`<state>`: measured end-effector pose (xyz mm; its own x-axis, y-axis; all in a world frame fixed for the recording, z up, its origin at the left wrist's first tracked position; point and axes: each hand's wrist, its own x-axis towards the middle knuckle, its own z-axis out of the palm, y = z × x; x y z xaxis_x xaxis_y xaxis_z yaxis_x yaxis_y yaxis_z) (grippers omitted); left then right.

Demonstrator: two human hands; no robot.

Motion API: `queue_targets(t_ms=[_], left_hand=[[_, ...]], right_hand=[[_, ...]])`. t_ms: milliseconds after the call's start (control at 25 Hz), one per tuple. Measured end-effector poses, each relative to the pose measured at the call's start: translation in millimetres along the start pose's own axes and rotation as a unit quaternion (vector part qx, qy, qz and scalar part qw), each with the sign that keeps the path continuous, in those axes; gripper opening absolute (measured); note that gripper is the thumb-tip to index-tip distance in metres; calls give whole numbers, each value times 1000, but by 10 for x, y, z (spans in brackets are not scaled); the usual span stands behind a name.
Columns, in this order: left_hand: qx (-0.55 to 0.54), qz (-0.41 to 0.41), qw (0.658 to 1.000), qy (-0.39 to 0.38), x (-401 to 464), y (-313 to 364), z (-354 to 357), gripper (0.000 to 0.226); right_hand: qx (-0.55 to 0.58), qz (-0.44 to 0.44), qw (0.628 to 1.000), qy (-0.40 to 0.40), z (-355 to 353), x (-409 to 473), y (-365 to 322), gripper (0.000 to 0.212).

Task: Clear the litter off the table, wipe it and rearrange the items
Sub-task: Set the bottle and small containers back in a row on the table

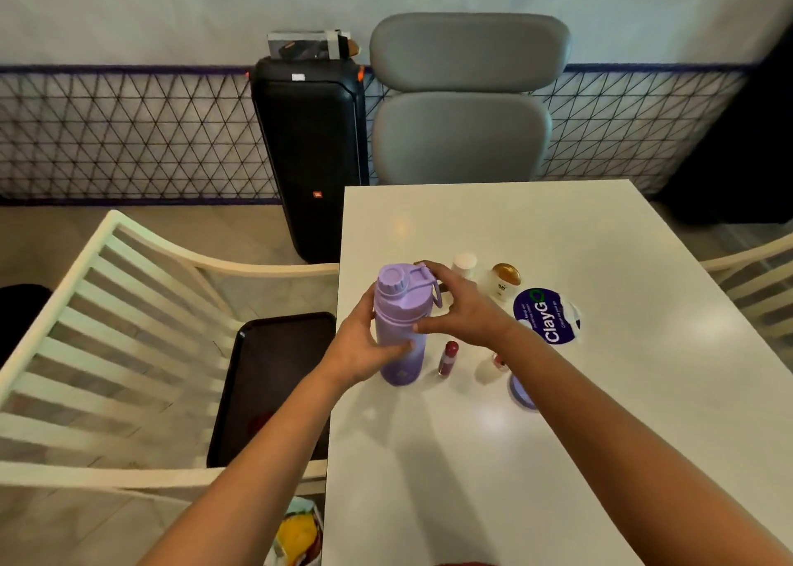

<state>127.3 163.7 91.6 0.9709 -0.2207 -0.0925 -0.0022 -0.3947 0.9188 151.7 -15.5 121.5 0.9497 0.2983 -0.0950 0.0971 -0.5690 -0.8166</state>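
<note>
My right forearm (pixel 600 398) covers most of a round lilac lid-like thing (pixel 521 394) and part of a small white-and-red item (pixel 491 366) I can't identify. A yellow-and-white packet (pixel 298 537) is cut off by the bottom edge. The small print on the dark-blue round sticker (pixel 545 314) is unreadable.

"ClayGo" stood in white letters, w/ a green ring-shaped mark at the end, on the round dark-blue sticker (pixel 546 316) on the white table (pixel 600 243); smaller lines beside it were too small to read. Small orange "JBL" badge sat low on the black speaker (pixel 311 153).
</note>
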Motion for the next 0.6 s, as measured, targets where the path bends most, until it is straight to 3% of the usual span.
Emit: queue_targets(t_ms=[200,600], left_hand=[[26,-36,995,93,160,-15,62,83],[33,28,991,125,1699,495,-478,82]], right_hand=[[30,-8,999,1,-16,138,21,78],[62,-41,994,81,-631,1454,-294,78]])
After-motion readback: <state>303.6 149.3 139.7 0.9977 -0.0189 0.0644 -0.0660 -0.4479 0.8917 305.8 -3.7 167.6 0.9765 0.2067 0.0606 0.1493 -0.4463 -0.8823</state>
